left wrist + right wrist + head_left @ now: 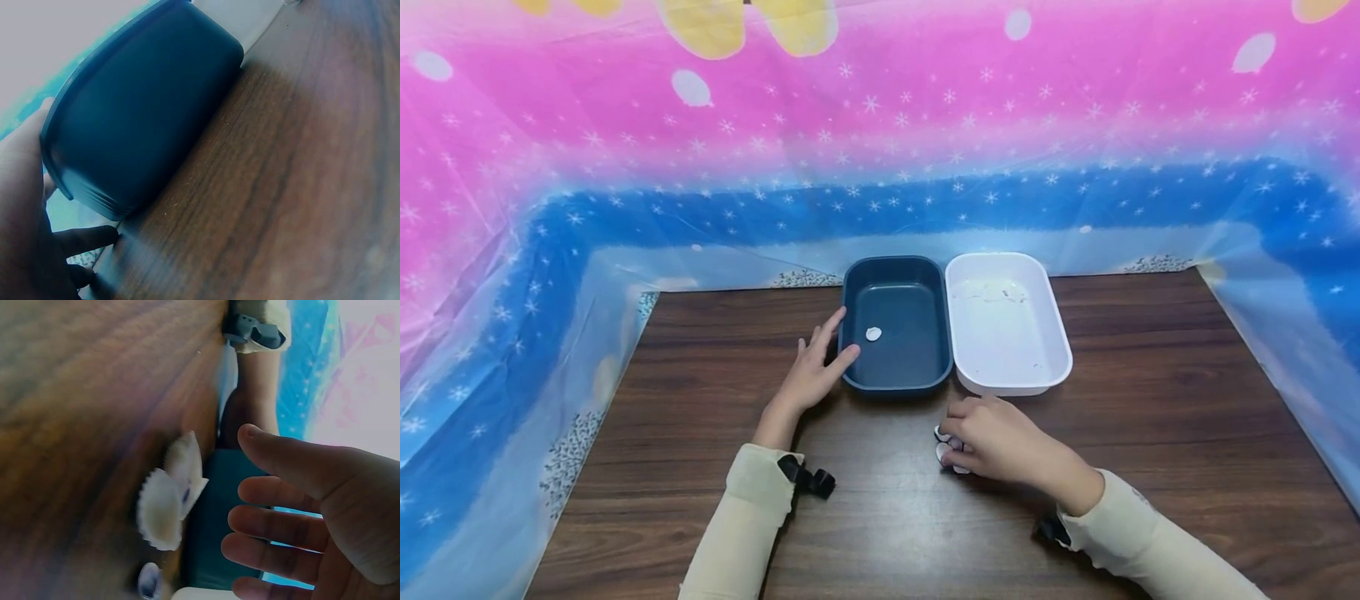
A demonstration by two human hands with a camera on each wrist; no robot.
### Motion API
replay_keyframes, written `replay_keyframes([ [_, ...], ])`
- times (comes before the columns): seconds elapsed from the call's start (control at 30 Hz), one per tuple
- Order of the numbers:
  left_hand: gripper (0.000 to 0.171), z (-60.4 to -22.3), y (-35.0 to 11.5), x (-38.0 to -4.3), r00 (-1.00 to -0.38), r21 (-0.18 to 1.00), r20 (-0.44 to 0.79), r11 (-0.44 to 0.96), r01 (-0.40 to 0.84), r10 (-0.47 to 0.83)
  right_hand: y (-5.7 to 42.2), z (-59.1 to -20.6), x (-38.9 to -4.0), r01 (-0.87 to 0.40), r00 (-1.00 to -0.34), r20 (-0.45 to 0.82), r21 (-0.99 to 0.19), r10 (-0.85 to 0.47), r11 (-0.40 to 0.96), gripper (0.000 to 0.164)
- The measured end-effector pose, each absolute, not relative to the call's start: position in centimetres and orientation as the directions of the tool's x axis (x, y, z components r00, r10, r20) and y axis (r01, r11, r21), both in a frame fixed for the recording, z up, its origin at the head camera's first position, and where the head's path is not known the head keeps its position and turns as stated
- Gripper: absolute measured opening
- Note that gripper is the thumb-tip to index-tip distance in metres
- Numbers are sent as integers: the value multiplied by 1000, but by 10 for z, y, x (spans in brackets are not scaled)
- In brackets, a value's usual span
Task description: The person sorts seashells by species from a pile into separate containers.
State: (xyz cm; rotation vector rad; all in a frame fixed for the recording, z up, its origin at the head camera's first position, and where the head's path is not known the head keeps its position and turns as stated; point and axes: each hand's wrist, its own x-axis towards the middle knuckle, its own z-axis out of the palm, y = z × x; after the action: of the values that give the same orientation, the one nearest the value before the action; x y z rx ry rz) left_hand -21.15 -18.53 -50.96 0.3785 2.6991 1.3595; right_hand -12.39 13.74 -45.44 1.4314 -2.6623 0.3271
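The right hand [1000,437] is hovering over shells [159,509], its fingers loosely extended and gripping nothing; the shells are lying on the table [700,400] just off the white tray [1018,387]'s near-left corner. The left hand [805,375] is resting, fingers spread, at the dark tray [895,389]'s left edge; a single shell [873,334] is sitting inside, near that edge. Both trays are standing side by side towards the table's far edge. I am noting brown wood grain reflecting light, and snowflake-printed cloth [910,125] enclosing three sides.
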Motion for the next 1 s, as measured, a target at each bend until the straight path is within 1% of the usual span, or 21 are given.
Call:
replay_keyframes([
  [0.2, 79, -509, -186, -212, -963, 803, 33, 567, 186, 268, 138, -462, -121, -824, -565, 120, -130, -816, 552, 23],
  [0.37, 80, -509, -186, -212, -964, 803, 32, 567, 183, 265, 136, -466, -120, -823, -567, 112, -115, -816, 556, 21],
  [0.63, 80, -510, -186, -213, -965, 799, 32, 573, 182, 262, 132, -467, -120, -843, -537, 112, -90, -836, 530, 19],
  [0.87, 79, -511, -186, -214, -965, 799, 31, 573, 180, 260, 128, -471, -119, -873, -483, 137, -143, -865, 465, 17],
  [1.0, 78, -511, -186, -213, -966, 796, 24, 579, 175, 259, 125, -472, -116, -880, -469, 146, -159, -871, 447, 18],
])
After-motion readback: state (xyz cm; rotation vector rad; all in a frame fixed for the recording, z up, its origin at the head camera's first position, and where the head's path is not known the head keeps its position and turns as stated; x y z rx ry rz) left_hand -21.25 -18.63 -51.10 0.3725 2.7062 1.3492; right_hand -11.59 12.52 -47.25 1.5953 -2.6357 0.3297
